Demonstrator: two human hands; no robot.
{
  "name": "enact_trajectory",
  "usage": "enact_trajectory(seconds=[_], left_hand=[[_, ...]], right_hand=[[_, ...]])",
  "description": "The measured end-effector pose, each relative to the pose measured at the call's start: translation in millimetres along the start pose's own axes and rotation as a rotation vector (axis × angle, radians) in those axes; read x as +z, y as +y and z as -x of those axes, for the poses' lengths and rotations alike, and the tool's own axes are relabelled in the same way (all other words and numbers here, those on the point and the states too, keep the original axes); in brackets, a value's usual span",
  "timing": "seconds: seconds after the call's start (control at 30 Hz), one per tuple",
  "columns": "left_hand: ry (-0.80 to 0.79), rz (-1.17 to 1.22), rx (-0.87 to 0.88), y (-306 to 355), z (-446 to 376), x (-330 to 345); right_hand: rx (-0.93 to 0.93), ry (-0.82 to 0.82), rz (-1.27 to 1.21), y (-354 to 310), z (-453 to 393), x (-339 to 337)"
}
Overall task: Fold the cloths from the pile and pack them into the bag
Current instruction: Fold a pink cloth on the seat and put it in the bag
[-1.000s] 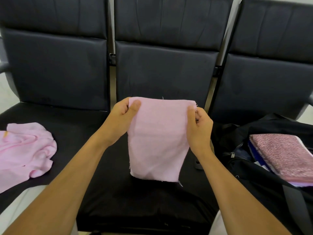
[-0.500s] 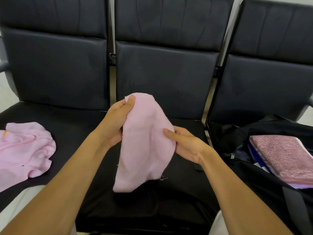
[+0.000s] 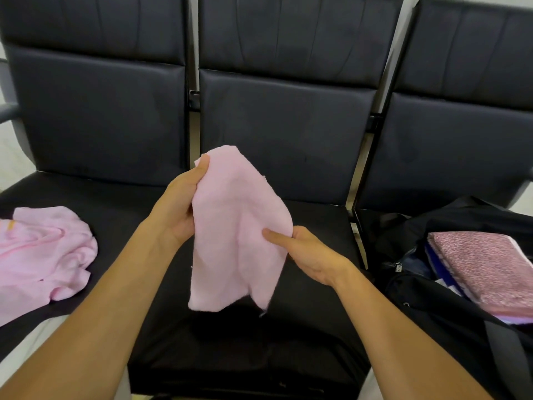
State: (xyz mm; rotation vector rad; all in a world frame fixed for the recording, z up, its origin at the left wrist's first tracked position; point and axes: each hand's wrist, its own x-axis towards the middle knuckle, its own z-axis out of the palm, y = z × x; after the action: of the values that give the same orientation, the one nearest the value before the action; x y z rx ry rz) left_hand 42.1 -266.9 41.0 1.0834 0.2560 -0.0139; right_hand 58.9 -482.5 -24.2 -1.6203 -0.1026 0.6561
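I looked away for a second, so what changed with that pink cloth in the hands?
The right hand let go of the top corner and dropped to pinch the pink cloth lower down; the cloth now hangs bunched. The left hand kept gripping the top. The pile and bag stayed put.

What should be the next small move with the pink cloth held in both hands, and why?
Probably lay the pink cloth flat on the middle seat: the left hand pinches its top, the right hand its side, and it hangs bunched, not folded.
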Motion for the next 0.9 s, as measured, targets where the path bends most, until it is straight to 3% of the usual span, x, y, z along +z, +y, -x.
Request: enact_trajectory(seconds=[0.17, 0.4, 0.6, 0.73, 0.83, 0.9], left_hand=[[0.142, 0.159, -0.060, 2.0, -9.9, -12.3], [0.104, 0.385, -0.194, -20.4, -24.7, -27.0], [0.026, 0.166, -0.209, -42.0, -33.3, -20.8], [-0.233, -0.028, -0.385, -58.9, -32.3, -12.4], [-0.246, -0.094, -0.568, -67.3, -36.3, -13.6], [-0.242, -0.221, -0.565, -66.3, -39.4, -18.2]], right_hand=[[-0.054, 0.034, -0.097, -2.6, 2.3, -3.8], [-0.133, 0.134, -0.163, -5.0, 3.7, -4.8], [-0.189, 0.220, -0.238, -5.4, 2.2, -9.3], [-0.205, 0.249, -0.316, -6.6, 1.3, -13.5], [-0.205, 0.270, -0.339, -7.0, 0.4, -16.2], [-0.198, 0.289, -0.350, -6.5, -0.6, -18.1]])
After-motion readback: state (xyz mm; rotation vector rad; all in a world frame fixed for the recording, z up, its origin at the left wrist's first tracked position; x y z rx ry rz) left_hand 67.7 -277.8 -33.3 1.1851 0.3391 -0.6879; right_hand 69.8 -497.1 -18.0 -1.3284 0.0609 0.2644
